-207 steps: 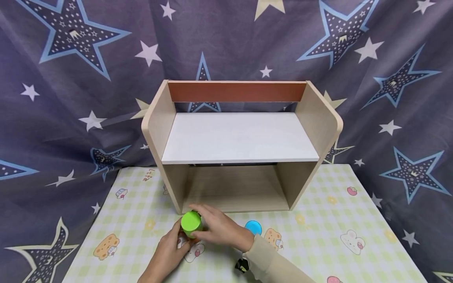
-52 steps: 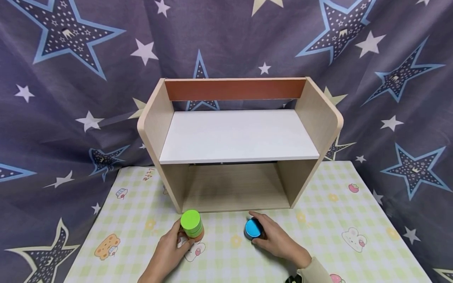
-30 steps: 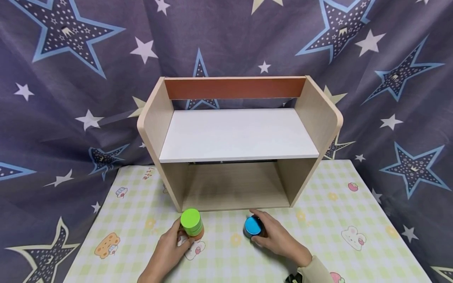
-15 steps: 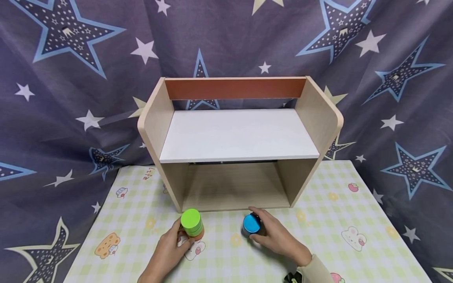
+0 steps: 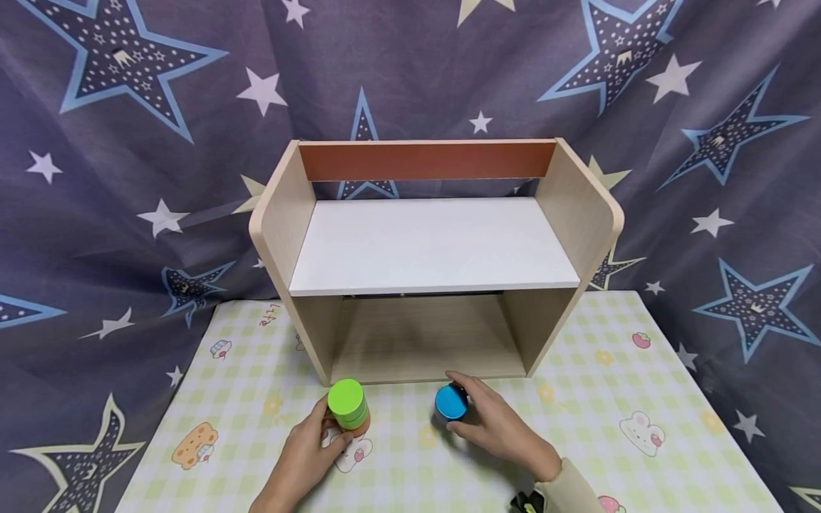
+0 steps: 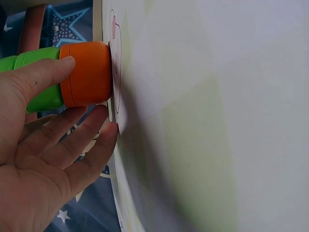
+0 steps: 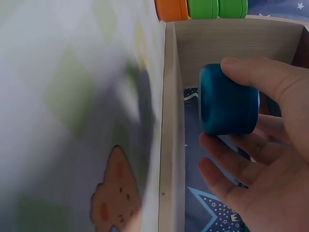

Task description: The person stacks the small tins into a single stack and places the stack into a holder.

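A stack of short, smooth cylinders, orange at the bottom and green above [image 5: 347, 400], stands upright on the table before the shelf's left front corner. My left hand [image 5: 304, 449] holds it low from the left; in the left wrist view the thumb lies across the seam between the orange cylinder [image 6: 88, 75] and the green part. To the right, my right hand [image 5: 497, 424] grips a blue short cylinder [image 5: 451, 402] between thumb and fingers. The right wrist view shows the blue cylinder [image 7: 227, 99] raised off the tablecloth, its shadow falling on the cloth.
A wooden shelf unit [image 5: 435, 246] with a white middle board and a brown back rail stands just behind both hands. The checked tablecloth [image 5: 571, 456] has cartoon prints. A star-patterned curtain [image 5: 423, 64] hangs behind.
Earlier my right hand was at the green top of the stack; it then took hold of the blue cylinder, which has since risen and shifted slightly left. My left hand has stayed at the stack.
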A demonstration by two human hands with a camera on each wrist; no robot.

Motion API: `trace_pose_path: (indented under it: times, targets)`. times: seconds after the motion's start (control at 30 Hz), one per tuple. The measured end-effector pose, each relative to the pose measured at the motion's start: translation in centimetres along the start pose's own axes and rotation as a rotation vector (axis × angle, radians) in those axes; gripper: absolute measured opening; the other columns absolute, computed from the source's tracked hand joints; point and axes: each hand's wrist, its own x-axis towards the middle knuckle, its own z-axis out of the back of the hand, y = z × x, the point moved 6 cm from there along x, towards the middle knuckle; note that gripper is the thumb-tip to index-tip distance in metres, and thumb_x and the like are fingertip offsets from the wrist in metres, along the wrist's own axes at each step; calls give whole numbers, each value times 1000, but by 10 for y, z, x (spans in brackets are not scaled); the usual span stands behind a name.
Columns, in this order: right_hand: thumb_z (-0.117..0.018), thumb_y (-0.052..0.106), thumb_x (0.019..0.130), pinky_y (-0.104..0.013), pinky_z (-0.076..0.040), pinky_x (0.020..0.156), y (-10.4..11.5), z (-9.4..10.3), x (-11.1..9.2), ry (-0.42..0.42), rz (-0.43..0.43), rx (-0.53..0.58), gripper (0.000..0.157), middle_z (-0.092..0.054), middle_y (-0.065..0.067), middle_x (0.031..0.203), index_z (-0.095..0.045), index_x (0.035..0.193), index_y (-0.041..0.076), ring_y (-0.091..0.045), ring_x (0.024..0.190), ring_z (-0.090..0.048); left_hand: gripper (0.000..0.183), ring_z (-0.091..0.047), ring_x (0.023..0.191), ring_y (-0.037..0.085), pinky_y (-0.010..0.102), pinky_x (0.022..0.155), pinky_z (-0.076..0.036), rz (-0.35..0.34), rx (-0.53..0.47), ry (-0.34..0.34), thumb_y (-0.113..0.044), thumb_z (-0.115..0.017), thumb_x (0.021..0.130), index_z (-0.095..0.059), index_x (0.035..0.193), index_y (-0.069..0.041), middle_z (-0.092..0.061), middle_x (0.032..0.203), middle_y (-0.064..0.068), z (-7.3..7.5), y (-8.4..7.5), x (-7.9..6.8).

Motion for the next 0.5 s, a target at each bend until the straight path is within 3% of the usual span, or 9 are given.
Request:
trace_pose_path:
  times: [0.5]
  targets:
    - [-82,24,86,-45,-48,100,13,2,7,-18,49,-17,80,-49,-5,146,-38,153,12,-20,131,-50,74,-64,93,11,33,77,-52,-4,2,-4,-13,-85,81,-47,145,-14,-68,109,-2,1,0,-1]
